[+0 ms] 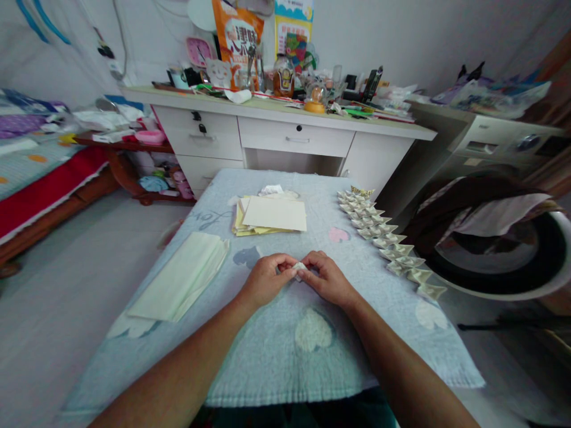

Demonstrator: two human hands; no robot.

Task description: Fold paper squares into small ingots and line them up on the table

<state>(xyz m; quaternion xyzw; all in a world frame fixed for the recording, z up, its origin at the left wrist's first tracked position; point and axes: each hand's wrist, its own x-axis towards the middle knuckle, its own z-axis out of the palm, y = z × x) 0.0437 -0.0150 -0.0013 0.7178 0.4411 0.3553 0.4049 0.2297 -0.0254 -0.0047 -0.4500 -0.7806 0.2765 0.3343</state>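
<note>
Over the middle of the cloth-covered table, my left hand and my right hand meet fingertip to fingertip. Both pinch one small folded piece of pale paper, mostly hidden by the fingers. Off to the right runs a long row of folded paper pieces with pointed ends. Beyond my hands lies a stack of cream and yellow paper sheets, with a crumpled white tissue behind it. A pile of long pale-green paper sheets rests left of my left hand.
A light-blue cloth covers the table. Behind it stands a white desk crowded with jars, a clock and packets. To the right is a washing machine with its door open and laundry hanging out. A bed stands at the left.
</note>
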